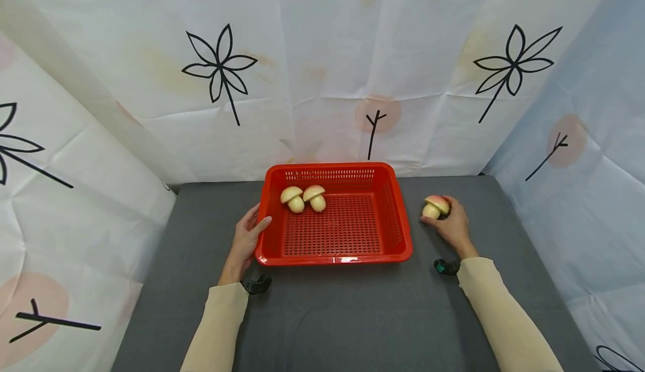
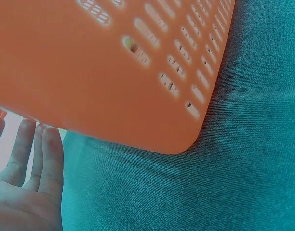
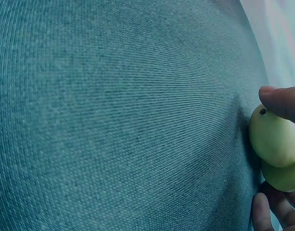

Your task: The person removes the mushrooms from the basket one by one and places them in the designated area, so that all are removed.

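Observation:
A red plastic basket point(image 1: 332, 261) with perforated walls and floor stands at the far middle of the table. Two mushrooms point(image 1: 291, 195) with pale yellow caps and rounded stems, toy-like, lie side by side at its back left. My left hand point(image 1: 247, 237) holds the basket's left rim, thumb over the edge and fingers along the outer wall. Right of the basket, my right hand point(image 1: 453, 225) grips a third mushroom point(image 1: 431, 210), whose cap is flushed red. In the right wrist view, thumb and fingers are on either side of this mushroom point(image 3: 275, 139), close to the cloth.
A dark grey cloth point(image 1: 342, 321) covers the table. White patterned sheets point(image 1: 322, 69) hang behind it and at both sides. Each wrist wears a dark band, the left band point(image 1: 257, 285) near the basket's front left corner.

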`<state>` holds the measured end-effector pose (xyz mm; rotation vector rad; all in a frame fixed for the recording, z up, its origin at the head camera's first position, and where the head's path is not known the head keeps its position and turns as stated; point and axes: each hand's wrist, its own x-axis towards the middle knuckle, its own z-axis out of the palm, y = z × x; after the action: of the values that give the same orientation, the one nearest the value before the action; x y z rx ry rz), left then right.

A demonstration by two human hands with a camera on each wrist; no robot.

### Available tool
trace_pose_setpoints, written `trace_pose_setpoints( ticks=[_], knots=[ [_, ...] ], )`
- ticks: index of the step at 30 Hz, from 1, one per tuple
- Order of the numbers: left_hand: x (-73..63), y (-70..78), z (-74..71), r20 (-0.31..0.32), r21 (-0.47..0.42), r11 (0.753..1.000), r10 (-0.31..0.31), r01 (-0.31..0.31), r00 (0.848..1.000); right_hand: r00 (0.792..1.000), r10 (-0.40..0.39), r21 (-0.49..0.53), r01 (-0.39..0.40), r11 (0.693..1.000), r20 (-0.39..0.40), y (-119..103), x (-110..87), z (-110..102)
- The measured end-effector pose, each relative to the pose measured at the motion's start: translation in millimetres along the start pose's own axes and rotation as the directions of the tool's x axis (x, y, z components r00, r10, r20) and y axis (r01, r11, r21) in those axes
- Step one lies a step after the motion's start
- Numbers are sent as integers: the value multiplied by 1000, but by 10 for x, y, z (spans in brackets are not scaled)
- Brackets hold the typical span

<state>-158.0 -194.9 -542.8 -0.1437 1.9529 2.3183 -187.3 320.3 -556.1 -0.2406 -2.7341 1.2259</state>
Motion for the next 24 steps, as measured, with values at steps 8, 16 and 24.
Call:
trace_pose_setpoints(
  ticks=[8, 16, 24],
  knots=[
    [-5, -16, 5, -11, 7, 1000, 14, -14, 1000, 1000, 4, -5, -4, 1000, -3, -31, -3, 5],
    [-5, -19, 5, -17, 7, 1000, 16, -16, 1000, 1000, 3, -2, -3, 1000, 22, -53, 9, -4],
    [-22, -8, 13, -8, -1, 1000, 12, -12, 1000, 998, 28, -10, -28, 1000, 51, -73, 25, -12]
  ],
)
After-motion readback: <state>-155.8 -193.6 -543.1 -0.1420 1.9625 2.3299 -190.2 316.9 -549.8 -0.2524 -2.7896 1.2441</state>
